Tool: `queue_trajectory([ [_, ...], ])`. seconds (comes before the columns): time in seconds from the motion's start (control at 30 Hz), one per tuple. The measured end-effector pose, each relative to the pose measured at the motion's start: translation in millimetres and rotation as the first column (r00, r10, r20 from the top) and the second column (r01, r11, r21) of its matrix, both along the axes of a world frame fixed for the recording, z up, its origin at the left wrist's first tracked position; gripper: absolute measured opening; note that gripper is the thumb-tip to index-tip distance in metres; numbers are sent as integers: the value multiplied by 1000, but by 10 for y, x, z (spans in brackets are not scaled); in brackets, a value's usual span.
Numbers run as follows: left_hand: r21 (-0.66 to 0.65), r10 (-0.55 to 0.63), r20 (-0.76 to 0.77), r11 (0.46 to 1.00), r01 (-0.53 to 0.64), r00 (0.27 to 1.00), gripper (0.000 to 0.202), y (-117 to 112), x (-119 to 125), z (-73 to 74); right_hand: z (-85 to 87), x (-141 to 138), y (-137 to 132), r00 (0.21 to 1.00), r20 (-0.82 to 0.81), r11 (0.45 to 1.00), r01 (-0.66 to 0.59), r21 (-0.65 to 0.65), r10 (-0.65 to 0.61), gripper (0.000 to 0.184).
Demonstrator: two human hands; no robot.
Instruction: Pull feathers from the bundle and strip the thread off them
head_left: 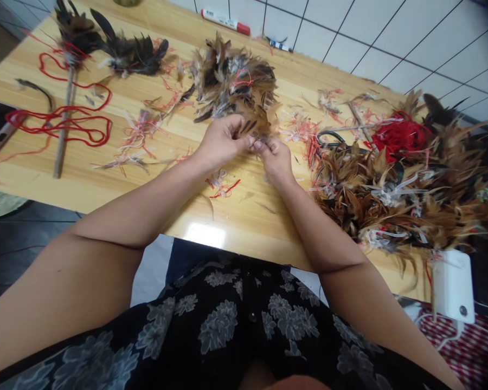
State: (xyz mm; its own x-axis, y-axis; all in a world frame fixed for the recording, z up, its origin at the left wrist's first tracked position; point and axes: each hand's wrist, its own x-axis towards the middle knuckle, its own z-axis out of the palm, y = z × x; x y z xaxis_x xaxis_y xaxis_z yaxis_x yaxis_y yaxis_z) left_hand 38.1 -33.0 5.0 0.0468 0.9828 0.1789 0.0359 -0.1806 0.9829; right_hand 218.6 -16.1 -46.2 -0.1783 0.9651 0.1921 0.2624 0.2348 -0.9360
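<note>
1. Where the two meet, the left hand (223, 143) and right hand (275, 160) are both mostly closed, fingertips pinching a few small brown feathers (255, 125) between them.
2. Those feathers sit right at the near edge of a loose feather bunch (233, 78) with red thread in it, on a varnished wooden table (244, 216).
3. Just right of the right hand, black-handled scissors (329, 139) lie against a big heap of brown feathers (374, 189).
4. Off to the left, tangled red cord (90, 144) loops around a wooden stick (61, 146).
</note>
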Motion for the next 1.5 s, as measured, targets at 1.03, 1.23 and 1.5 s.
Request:
queue_trajectory([
  [1.03,-26,-88,171,995,93,981,31,111,-175,-24,287,43,-75,982,-188,976,-59,-208,19,64],
  [1.23,33,11,-1,999,-11,1000,29,165,-294,37,425,65,-51,957,-280,947,-19,-322,-76,66],
  [1.5,83,66,-425,996,-34,903,28,205,-608,219,371,100,-5,929,-350,944,-4,-331,-119,62],
])
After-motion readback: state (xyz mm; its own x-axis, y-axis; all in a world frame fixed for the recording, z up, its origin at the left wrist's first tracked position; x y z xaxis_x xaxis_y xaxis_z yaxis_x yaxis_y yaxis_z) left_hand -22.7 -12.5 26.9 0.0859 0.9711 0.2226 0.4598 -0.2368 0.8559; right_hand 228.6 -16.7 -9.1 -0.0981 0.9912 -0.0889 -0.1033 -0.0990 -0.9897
